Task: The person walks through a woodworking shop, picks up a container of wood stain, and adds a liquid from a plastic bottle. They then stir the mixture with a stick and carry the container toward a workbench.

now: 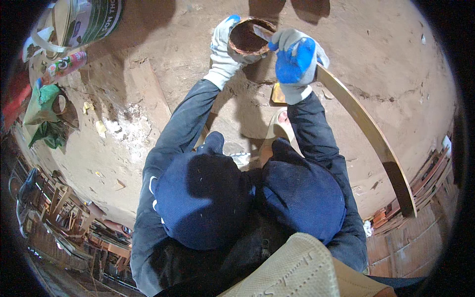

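Your left hand (223, 52), in a white and blue glove, grips a round brown pot (247, 40) around its left and near sides; the pot's open mouth faces you, ahead of your knees (205, 198). Your right hand (296, 59), gloved alike, is closed around a long, thin strip (371, 123). A pale tip shows on the pot side of that fist, over the mouth; whether it touches the rim, you cannot tell from here. The strip's other end runs down to the right, well past your arm. Just below your right wrist is a yellow block (278, 94). Farther left on the bare ground (183, 29) are a green bag (42, 106), a pink can (68, 64) and a bucket (101, 27).
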{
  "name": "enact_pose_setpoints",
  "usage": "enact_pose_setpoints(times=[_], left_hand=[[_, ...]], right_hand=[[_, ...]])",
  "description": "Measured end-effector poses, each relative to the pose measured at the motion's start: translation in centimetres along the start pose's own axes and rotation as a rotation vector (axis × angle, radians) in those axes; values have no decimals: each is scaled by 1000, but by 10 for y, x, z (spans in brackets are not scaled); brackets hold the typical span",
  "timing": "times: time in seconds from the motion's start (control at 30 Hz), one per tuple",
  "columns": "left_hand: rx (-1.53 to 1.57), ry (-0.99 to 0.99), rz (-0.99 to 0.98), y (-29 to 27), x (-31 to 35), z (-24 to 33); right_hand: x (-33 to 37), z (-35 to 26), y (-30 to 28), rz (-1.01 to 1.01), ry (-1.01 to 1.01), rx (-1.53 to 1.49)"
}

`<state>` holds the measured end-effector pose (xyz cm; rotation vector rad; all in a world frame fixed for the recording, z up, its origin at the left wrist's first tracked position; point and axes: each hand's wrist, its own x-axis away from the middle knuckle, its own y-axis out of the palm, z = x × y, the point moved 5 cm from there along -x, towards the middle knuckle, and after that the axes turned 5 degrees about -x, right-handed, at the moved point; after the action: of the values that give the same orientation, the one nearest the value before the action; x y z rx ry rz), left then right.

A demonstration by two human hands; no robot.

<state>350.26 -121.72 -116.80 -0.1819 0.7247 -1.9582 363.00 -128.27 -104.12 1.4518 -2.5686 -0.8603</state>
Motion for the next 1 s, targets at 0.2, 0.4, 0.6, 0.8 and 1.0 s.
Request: enact_pose_setpoints(times=[0.2, 0.4, 0.6, 0.8, 1.0], left_hand=[[112, 116, 245, 15, 8, -2], [55, 70, 143, 10, 14, -10], [-113, 78, 107, -3, 6, 15], [5, 104, 198, 0, 8, 5], [-232, 254, 212, -2, 12, 2]], right_hand=[[-21, 17, -33, 322, 61, -185], [-9, 12, -12, 159, 60, -103], [-10, -8, -26, 130, -47, -96], [-12, 24, -49, 311, 78, -342], [15, 4, -20, 144, 112, -96]])
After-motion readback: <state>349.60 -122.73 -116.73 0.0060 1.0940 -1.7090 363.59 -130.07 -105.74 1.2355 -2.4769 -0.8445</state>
